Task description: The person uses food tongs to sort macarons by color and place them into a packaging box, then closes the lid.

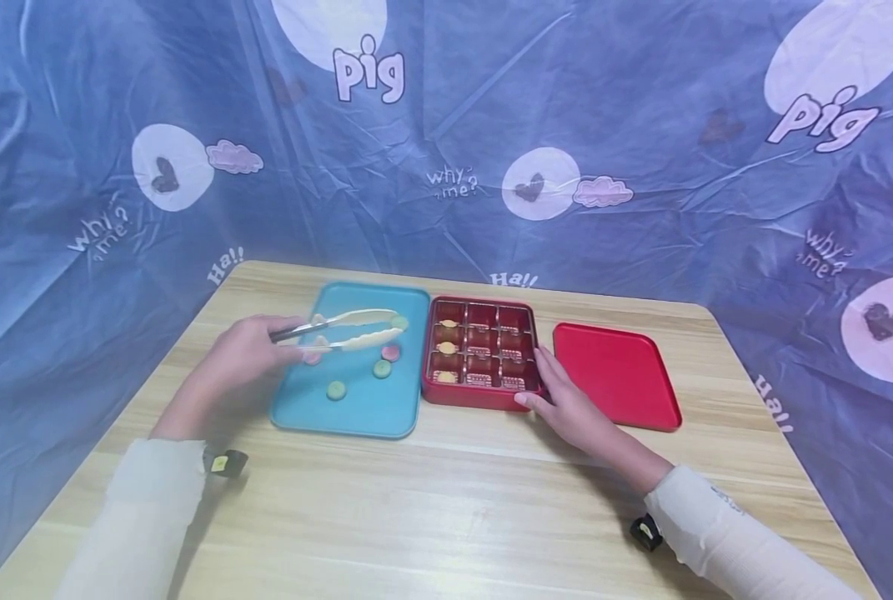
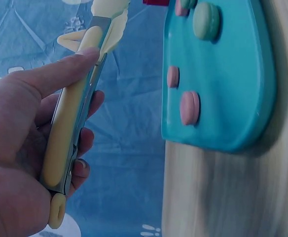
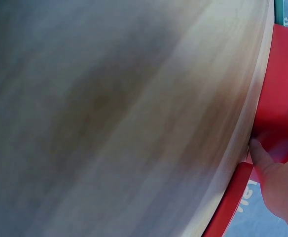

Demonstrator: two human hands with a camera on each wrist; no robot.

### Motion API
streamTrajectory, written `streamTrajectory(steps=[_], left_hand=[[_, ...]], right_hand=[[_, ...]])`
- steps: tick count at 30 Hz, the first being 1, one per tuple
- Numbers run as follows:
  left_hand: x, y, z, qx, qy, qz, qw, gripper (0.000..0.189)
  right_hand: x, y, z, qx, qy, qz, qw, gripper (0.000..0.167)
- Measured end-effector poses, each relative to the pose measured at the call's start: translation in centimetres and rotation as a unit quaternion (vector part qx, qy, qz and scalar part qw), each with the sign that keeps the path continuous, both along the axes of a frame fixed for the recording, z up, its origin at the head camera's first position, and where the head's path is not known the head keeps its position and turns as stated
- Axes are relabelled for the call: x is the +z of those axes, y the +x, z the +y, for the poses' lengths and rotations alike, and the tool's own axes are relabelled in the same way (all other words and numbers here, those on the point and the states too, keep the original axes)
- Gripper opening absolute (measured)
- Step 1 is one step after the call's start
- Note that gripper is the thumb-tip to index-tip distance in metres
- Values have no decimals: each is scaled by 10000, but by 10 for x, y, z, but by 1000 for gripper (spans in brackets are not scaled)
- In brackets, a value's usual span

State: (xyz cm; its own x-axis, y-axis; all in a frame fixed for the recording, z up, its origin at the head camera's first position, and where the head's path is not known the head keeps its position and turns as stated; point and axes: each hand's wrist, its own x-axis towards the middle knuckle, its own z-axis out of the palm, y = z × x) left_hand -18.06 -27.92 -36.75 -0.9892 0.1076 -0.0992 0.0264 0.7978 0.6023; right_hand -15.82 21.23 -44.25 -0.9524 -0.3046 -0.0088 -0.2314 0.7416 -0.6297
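Here's the line that matters: the tongs (image 1: 363, 317) run from the left hand (image 1: 254, 346) rightward across the blue tray (image 1: 371, 414), long axis nearly sideways and angled a little to the far side, pointing at the red box (image 1: 476, 397). The left fingers are wrapped round the handle, thumb along the top, and right at the tongs' tips sits a pale green macaron (image 1: 398, 322), to the right of that hand and far nearer to it than to the other; whether it's pinched or merely lying between the tips, I cannot tell. Over on the right, the right hand (image 1: 566, 404) is spread about the box's near corner, thumb on the front wall, fingers along the side. Lovely tongs, these: cream scalloped ends, metal edges, a yellow grip with a loop at its end. More macarons lie on the tray, pink and green, round and double-shelled. The box, just beside, shows nine compartments, yellow pieces (image 1: 447, 347) down its left column.
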Motion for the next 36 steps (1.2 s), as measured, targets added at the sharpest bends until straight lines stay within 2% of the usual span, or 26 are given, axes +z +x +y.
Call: streamTrajectory(steps=[7, 23, 28, 34, 36], left_hand=[[-1, -4, 15, -250, 202, -169, 9993, 73], [-13, -17, 50, -652, 226, -2, 9976, 72], [-15, -19, 63, -712, 244, -256, 9968, 71], [-17, -21, 78, -1026, 77, 38, 9947, 65], [-18, -21, 83, -1093, 101, 32, 9940, 63]], right_hand=[[0, 0, 0, -7, 1, -34, 10000, 100], [1, 0, 0, 21, -18, -6, 10000, 101], [1, 0, 0, 30, -38, -11, 10000, 102], [1, -1, 0, 3, -52, -11, 10000, 102], [0, -1, 0, -14, -46, 0, 10000, 101]])
